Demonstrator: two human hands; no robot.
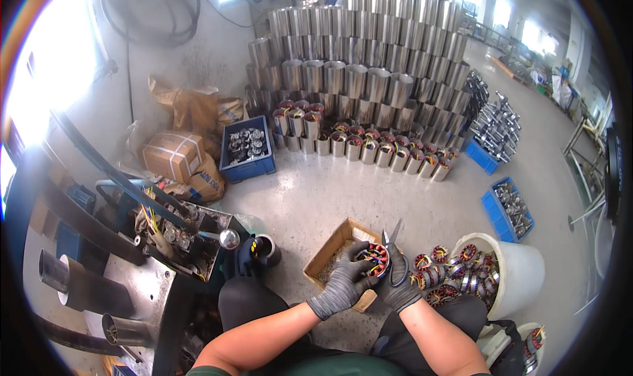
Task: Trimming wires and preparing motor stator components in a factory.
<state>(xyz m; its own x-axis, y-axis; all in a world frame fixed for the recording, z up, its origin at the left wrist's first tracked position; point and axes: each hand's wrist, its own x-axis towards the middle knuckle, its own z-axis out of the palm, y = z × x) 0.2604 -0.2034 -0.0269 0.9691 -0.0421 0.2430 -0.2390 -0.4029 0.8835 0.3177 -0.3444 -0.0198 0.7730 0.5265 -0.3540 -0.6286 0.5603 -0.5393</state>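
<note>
A ring-shaped motor stator [378, 260] with red coils and coloured wires sits in my gloved left hand [341, 278], whose fingers wrap round its side. My gloved right hand [398, 290] grips a pair of scissors [394, 233]; the blades are spread and point away from me, just beyond the stator. Both hands are close together over an open cardboard box [321, 255] on the floor between my knees. Small scraps seem to lie inside the box, and my left hand hides part of it.
At my right, a tipped white bucket [524, 274] spills several stators [455, 270]. Blue crates [506, 211] of metal parts stand farther right. Stacked steel cylinders [356, 79] fill the back. On my left are a machine bench [142, 297] with a lever and another blue crate [247, 169].
</note>
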